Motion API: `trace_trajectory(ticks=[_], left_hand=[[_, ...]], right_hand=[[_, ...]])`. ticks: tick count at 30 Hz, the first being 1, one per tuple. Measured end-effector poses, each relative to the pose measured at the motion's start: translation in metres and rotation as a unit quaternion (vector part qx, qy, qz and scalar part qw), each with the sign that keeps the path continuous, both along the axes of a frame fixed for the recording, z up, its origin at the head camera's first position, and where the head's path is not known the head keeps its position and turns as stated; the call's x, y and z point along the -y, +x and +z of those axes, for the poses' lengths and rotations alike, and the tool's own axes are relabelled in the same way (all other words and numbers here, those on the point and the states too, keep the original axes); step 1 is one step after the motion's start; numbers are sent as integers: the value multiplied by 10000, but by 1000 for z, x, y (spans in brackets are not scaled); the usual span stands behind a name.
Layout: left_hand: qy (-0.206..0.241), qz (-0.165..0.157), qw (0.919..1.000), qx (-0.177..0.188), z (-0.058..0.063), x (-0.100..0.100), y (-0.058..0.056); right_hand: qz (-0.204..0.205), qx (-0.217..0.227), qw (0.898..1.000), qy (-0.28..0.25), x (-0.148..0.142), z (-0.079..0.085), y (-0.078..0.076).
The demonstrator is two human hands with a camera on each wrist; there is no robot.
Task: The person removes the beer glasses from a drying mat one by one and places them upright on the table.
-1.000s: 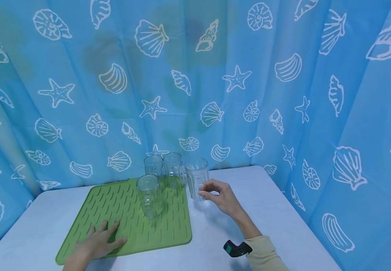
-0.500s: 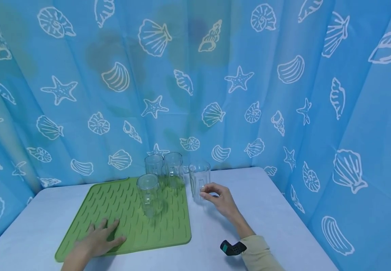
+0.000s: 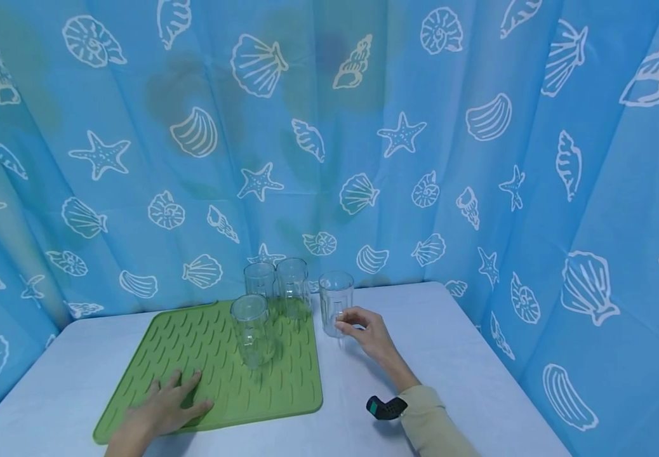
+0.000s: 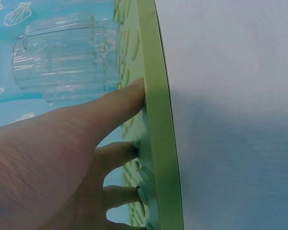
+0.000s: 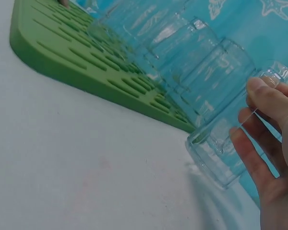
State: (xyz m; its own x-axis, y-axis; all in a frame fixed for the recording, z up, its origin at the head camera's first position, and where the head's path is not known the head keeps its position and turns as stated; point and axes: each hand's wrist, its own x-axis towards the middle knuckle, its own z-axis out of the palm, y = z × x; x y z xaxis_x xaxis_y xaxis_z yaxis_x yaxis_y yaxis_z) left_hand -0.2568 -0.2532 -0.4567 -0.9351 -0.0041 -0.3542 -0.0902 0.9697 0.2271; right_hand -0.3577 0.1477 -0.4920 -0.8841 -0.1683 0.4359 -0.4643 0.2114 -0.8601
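A clear, colourless glass mug (image 3: 334, 295) is just beside the right edge of a flat green ribbed mat (image 3: 192, 346), over the white surface (image 3: 421, 343); whether its base bears on that surface or is slightly lifted, I cannot tell. Its handle (image 5: 282, 72) is turned toward the person, likely because that gives the right hand (image 3: 368, 333) an easy grip without touching the rim. A front glass mug (image 3: 253, 339), a back-left glass mug (image 3: 260, 282) and a back-right glass mug (image 3: 292, 285) stand grouped on the mat, whose raised ribs probably suit it to draining. The right hand is nearly closed, thumb and fingers pinching the handle. The left hand (image 3: 160, 409) is spread wide, holding nothing, its fingertips resting on the mat's near edge, perhaps to keep it from sliding.
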Motion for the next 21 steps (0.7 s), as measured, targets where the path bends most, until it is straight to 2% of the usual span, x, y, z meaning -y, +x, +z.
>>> trace_trajectory(ticks=[5, 12, 21], left_hand=[[21, 24, 10000, -18, 0, 0, 2], [-19, 26, 9999, -104, 0, 1, 3], [-56, 29, 9999, -115, -1, 1, 2]], right_hand=[[173, 312, 9993, -87, 1, 0, -5], [294, 484, 9984, -54, 4, 18, -5], [264, 977, 9948, -110, -5, 8, -32]])
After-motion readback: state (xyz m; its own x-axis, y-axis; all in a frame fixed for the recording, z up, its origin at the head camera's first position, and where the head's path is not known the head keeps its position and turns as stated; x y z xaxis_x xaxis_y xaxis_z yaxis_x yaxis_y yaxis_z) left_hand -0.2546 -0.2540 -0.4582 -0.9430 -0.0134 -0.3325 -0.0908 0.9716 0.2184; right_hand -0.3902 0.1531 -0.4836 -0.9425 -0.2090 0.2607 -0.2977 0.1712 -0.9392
